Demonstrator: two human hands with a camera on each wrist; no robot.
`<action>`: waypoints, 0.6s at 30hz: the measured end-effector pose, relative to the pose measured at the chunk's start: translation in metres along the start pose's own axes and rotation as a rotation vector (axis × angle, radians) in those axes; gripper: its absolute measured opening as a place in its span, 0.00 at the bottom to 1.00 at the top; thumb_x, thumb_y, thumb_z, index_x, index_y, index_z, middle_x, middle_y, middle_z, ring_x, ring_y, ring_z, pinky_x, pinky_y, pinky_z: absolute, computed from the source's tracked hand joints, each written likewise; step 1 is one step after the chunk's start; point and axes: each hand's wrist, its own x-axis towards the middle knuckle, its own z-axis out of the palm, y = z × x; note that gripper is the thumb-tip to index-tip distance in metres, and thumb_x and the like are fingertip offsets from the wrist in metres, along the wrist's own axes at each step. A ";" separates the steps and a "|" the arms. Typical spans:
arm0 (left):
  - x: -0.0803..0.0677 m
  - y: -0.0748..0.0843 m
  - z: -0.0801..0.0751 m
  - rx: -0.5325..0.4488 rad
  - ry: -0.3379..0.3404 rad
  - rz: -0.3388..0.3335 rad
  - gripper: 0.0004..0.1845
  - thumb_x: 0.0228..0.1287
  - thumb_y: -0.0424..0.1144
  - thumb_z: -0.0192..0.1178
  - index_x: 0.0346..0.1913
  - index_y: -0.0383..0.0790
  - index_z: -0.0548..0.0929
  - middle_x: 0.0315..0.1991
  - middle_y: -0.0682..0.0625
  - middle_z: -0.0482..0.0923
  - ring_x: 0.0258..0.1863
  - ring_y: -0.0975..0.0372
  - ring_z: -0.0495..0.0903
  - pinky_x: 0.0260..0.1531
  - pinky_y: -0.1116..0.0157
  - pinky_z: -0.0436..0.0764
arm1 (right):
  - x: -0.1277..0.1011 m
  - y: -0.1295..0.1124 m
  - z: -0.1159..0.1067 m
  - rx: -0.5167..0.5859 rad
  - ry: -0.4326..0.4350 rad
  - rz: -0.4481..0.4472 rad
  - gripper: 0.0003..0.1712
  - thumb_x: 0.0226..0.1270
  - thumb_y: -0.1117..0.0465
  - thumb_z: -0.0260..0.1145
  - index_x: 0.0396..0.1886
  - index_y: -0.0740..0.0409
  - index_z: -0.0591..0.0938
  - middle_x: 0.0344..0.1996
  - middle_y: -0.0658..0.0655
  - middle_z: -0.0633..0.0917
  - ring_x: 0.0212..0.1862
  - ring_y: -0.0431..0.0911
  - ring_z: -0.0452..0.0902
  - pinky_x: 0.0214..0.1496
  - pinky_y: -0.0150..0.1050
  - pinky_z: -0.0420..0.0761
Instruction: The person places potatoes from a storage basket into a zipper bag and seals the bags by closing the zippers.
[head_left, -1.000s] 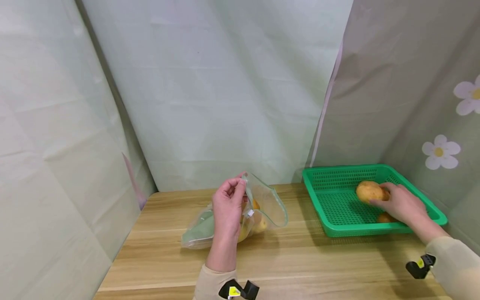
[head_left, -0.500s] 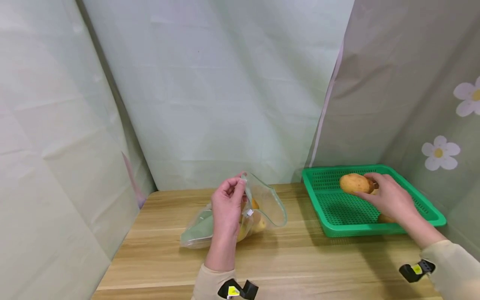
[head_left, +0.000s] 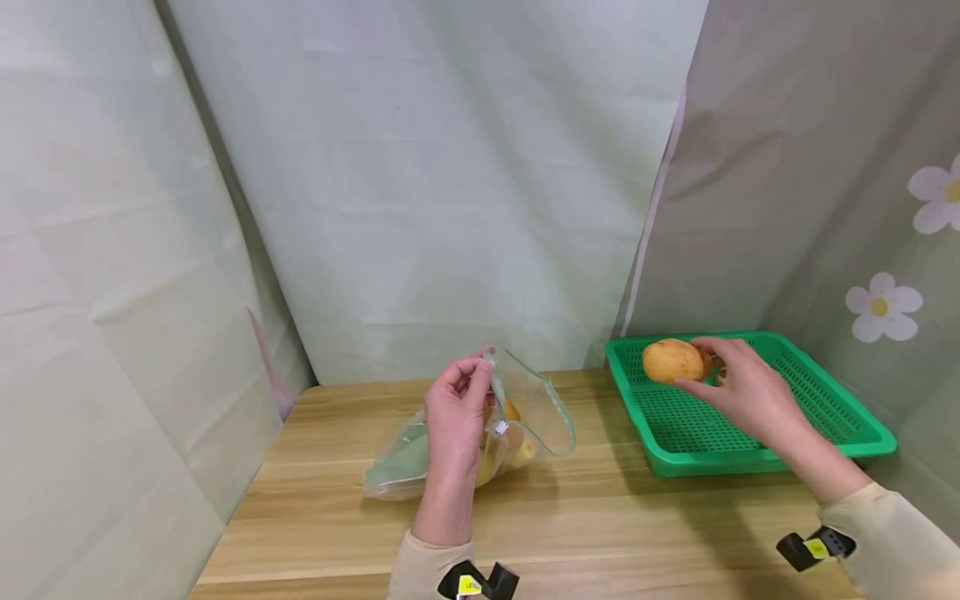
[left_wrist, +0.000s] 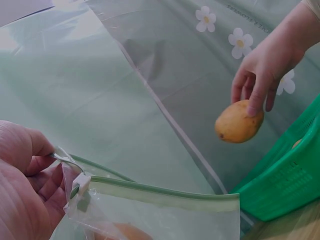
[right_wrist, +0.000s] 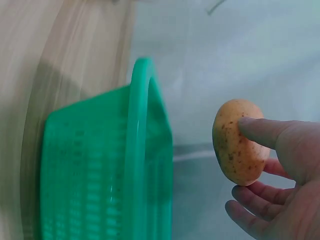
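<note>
In the head view, the left hand (head_left: 456, 421) pinches the rim of a clear plastic zip bag with green edging (head_left: 538, 408) on the wood-grain table (head_left: 570, 533); its mouth gapes, and yellow and orange contents (head_left: 522, 452) are already inside. The right hand (head_left: 750, 392) has its fingers clamped on a tan oval potato (head_left: 672, 361) above a green perforated plastic basket (head_left: 720, 464); this one is outside the bag, so the work looks part-done. The basket's left rim lies between potato and bag; pale cloth (head_left: 480, 208) hangs behind. The left wrist view shows a brownish sliver (left_wrist: 296, 144) in the basket, too little to identify, apparently left over. In the right wrist view, thumb and fingers grip the speckled potato beside the basket's wall.
</note>
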 end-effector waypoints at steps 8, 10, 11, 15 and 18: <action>0.001 -0.001 -0.001 -0.003 0.004 -0.002 0.09 0.78 0.31 0.68 0.47 0.24 0.87 0.61 0.44 0.89 0.30 0.64 0.79 0.30 0.73 0.82 | 0.001 -0.027 0.009 0.030 0.027 -0.045 0.38 0.69 0.44 0.83 0.70 0.60 0.82 0.57 0.64 0.82 0.55 0.62 0.81 0.44 0.55 0.83; 0.000 -0.001 -0.001 -0.004 0.003 0.002 0.08 0.78 0.31 0.68 0.46 0.25 0.87 0.61 0.43 0.89 0.30 0.64 0.79 0.30 0.73 0.82 | 0.000 -0.034 0.011 0.059 0.022 -0.054 0.38 0.69 0.44 0.83 0.70 0.59 0.81 0.58 0.64 0.82 0.56 0.62 0.81 0.47 0.59 0.84; 0.000 -0.001 -0.001 -0.003 0.002 0.003 0.08 0.79 0.31 0.68 0.46 0.25 0.87 0.61 0.43 0.89 0.30 0.64 0.79 0.30 0.73 0.81 | 0.000 -0.037 0.012 0.074 0.020 -0.060 0.38 0.69 0.45 0.83 0.71 0.59 0.81 0.58 0.64 0.82 0.57 0.62 0.81 0.50 0.60 0.84; 0.000 0.000 -0.002 0.001 -0.002 0.007 0.09 0.79 0.31 0.68 0.46 0.25 0.87 0.61 0.43 0.89 0.29 0.64 0.79 0.30 0.73 0.81 | -0.001 -0.051 0.017 0.119 0.004 -0.067 0.38 0.70 0.45 0.83 0.72 0.57 0.81 0.60 0.63 0.81 0.58 0.62 0.82 0.55 0.64 0.85; 0.001 0.000 -0.002 0.003 -0.002 0.004 0.09 0.79 0.31 0.68 0.47 0.23 0.87 0.61 0.43 0.89 0.31 0.64 0.80 0.31 0.72 0.82 | 0.000 -0.062 0.021 0.131 -0.007 -0.072 0.38 0.70 0.47 0.83 0.73 0.56 0.81 0.61 0.63 0.81 0.59 0.62 0.83 0.56 0.63 0.85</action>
